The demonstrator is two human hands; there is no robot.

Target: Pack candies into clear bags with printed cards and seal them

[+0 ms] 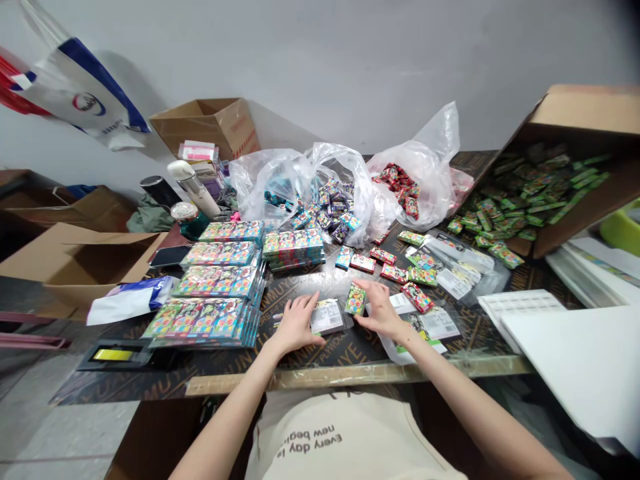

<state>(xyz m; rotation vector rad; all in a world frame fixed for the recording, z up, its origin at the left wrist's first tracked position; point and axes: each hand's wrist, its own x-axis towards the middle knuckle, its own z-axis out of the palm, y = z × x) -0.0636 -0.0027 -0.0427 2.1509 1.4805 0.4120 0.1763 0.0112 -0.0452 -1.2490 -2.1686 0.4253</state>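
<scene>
My left hand [299, 323] rests low over the table, with thumb and fingers around the left end of a small pack with a white printed label [327, 316]. The pack lies flat in clear plastic. Just to its right, my right hand [379, 311] grips a small green candy box [355, 299] between thumb and fingers, tilted up at the pack's right end. Near that hand lie a red candy box [417, 297], a green box [421, 275] and a clear plastic bag with a white label [440, 325].
Stacks of wrapped multi-box packs [203, 313] stand at left. Behind are plastic bags of purple boxes [336, 197] and red boxes [400, 187]. A tilted carton [590, 110] spills green boxes at right, above white sheets [575, 353]. A wooden strip [350, 375] edges the table.
</scene>
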